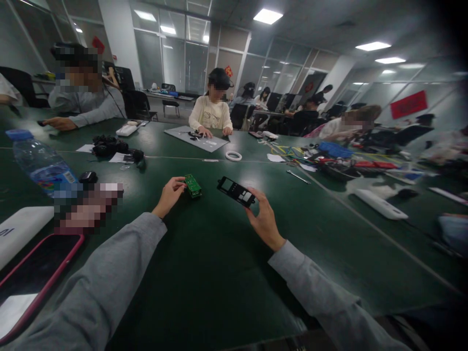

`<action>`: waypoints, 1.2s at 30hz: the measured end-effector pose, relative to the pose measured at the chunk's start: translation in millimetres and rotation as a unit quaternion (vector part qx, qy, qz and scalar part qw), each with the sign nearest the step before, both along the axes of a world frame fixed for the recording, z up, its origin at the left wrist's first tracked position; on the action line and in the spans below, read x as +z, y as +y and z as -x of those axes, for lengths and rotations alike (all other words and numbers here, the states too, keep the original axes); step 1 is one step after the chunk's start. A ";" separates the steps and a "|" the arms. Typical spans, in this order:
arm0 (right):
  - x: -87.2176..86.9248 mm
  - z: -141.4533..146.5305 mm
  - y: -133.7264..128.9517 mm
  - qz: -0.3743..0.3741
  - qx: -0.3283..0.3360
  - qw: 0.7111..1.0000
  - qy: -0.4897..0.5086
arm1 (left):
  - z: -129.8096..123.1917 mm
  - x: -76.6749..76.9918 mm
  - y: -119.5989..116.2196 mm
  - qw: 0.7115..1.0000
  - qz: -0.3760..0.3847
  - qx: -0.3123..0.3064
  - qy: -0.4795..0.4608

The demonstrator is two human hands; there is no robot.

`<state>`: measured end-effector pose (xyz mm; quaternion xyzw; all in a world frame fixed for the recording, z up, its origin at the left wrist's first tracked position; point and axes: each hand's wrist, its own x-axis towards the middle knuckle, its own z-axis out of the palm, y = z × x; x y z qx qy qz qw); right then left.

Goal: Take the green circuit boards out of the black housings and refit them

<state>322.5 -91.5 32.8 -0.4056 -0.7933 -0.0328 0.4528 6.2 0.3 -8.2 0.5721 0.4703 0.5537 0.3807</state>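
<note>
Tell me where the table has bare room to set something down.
The green table is bare between the grey sleeves, and from the right hand across to the white device. It is crowded along the left, with bottle and phone, and at far right, around the blue bundle.

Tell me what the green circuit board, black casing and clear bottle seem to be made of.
Green circuit board: probably fiberglass with a slightly shiny green coating, judging by its color and small pale marks.
Black casing: likely molded plastic, fairly matte; its dark face shows pale rectangles.
Clear bottle: glossy plastic, judging by its see-through wall and highlights.
</note>
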 end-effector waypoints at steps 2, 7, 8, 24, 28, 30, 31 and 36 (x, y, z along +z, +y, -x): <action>-1.1 -1.1 0.2 -0.009 -0.004 1.000 -0.006 | -0.2 1.0 -0.6 1.000 0.002 -0.002 -0.001; -8.0 -22.9 -5.2 -0.032 -0.057 0.998 -0.010 | -0.4 -1.7 3.1 1.000 0.001 -0.005 -0.008; -9.3 -27.2 -6.6 -0.034 -0.070 0.997 -0.008 | -0.3 -2.6 4.1 1.000 0.002 -0.007 -0.008; -12.9 21.7 12.5 0.002 0.029 1.000 0.006 | 0.2 -2.7 4.3 1.000 -0.007 -0.004 -0.001; -22.9 35.1 31.9 0.052 0.005 0.999 0.016 | 3.3 -2.4 6.5 0.997 -0.040 0.069 -0.013; -27.9 42.1 46.5 0.076 -0.008 0.997 0.029 | 6.8 -4.4 9.4 0.991 -0.048 0.124 -0.017; -30.3 45.7 54.6 0.086 -0.012 0.995 0.040 | 8.5 -5.8 11.0 0.988 -0.048 0.144 -0.017; -42.2 59.5 91.9 0.150 -0.006 0.984 0.099 | 12.0 -11.3 15.1 0.991 -0.049 0.117 0.033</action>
